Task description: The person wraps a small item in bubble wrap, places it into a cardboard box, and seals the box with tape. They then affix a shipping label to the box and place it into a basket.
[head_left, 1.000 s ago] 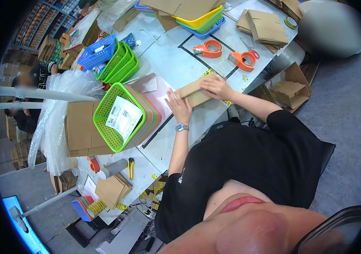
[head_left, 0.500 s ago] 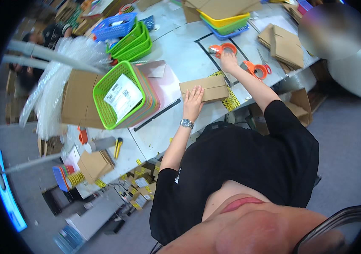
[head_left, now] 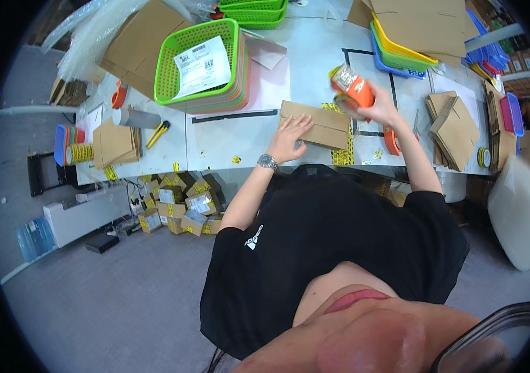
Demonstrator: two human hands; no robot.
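Note:
My left hand (head_left: 290, 137) lies with its fingers stretched across the top of a flat brown cardboard box (head_left: 324, 127), which rests on the worktable over strips of yellow printed tape. My right hand (head_left: 375, 104) grips an orange tape dispenser (head_left: 355, 87), lifted just above the box's right end and slightly blurred. A second orange dispenser (head_left: 391, 142) lies under my right forearm, with scissors beside it. To the left, a tall stack of green and coloured baskets (head_left: 161, 87) holds a printed paper (head_left: 199, 65).
Folded cardboard (head_left: 457, 133) lies at the right, coloured baskets (head_left: 401, 68) behind it. At the left are a grey cylinder (head_left: 143, 119) and a yellow cutter (head_left: 156, 137). Taped boxes (head_left: 171, 211) are piled under the table. A white padded object (head_left: 520, 217) stands at the lower right.
My right hand left the box, reached the dispenser and now has it lifted over the box. My left hand stayed on the box. The camera's view has turned noticeably.

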